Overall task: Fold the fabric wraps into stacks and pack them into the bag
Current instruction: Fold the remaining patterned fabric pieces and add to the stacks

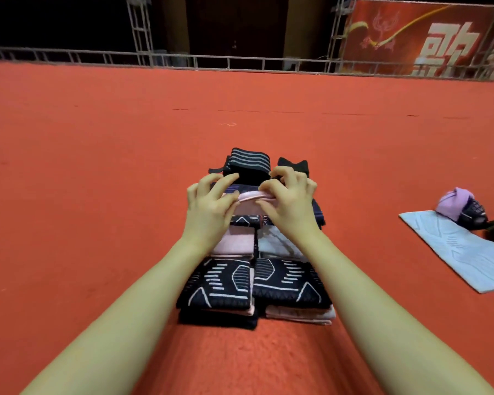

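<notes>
Folded fabric wraps lie in stacks on the red carpet in front of me. Two near stacks (pixel 221 283) (pixel 290 280) have black tops with pale line patterns over pink and white layers. Behind them sit a pink wrap (pixel 234 242) and a white wrap (pixel 277 243). My left hand (pixel 208 206) and my right hand (pixel 290 201) both pinch a pale pink wrap (pixel 250 198) on the middle pile, fingers curled over its edge. A black wrap with grey stripes (pixel 248 161) sits just beyond. I cannot pick out the bag for certain.
A light blue-grey flat piece (pixel 451 249) lies at the right, with a bundled purple and black wrap (pixel 462 208) on its far end. A metal truss railing (pixel 240 62) bounds the carpet at the back, with a red banner (pixel 422 35) behind.
</notes>
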Available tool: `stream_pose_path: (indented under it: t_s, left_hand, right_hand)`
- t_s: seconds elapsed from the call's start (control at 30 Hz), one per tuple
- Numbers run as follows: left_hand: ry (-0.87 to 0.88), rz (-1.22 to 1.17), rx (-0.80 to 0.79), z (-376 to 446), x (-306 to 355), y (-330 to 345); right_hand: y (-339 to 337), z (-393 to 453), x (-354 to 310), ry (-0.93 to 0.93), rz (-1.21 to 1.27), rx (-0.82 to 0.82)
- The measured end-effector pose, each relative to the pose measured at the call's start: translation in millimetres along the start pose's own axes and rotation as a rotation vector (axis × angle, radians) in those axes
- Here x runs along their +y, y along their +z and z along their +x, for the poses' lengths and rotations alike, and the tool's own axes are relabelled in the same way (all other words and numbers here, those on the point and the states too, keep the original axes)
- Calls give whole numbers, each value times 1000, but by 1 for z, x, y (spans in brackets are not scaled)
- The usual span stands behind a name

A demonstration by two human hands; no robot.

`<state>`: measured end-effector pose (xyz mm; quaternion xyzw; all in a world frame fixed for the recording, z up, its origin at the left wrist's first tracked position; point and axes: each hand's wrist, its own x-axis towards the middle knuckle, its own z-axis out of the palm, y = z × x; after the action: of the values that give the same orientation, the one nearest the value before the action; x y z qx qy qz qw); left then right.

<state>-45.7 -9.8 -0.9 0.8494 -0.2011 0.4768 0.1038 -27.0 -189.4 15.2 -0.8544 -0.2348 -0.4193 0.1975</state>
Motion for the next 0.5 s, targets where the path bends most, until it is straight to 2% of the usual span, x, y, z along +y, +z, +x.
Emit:
stream_pose_path:
  t_s: [0.13,0.23,0.4,0.5]
  left_hand:
    - [-22,38,-10,-4,-36,11]
    - [-12,22,-79,-8,-52,20]
    - [-170,-176,-266,-21,-63,27]
    - [-174,-208,-302,-24,-62,26]
  right_hand:
    - [34,11,2,-47,28,-105]
    - [48,16,6,-55,52,-175]
    - [54,9,5,-22,69,-475]
    - [55,5,2,-62,64,-498]
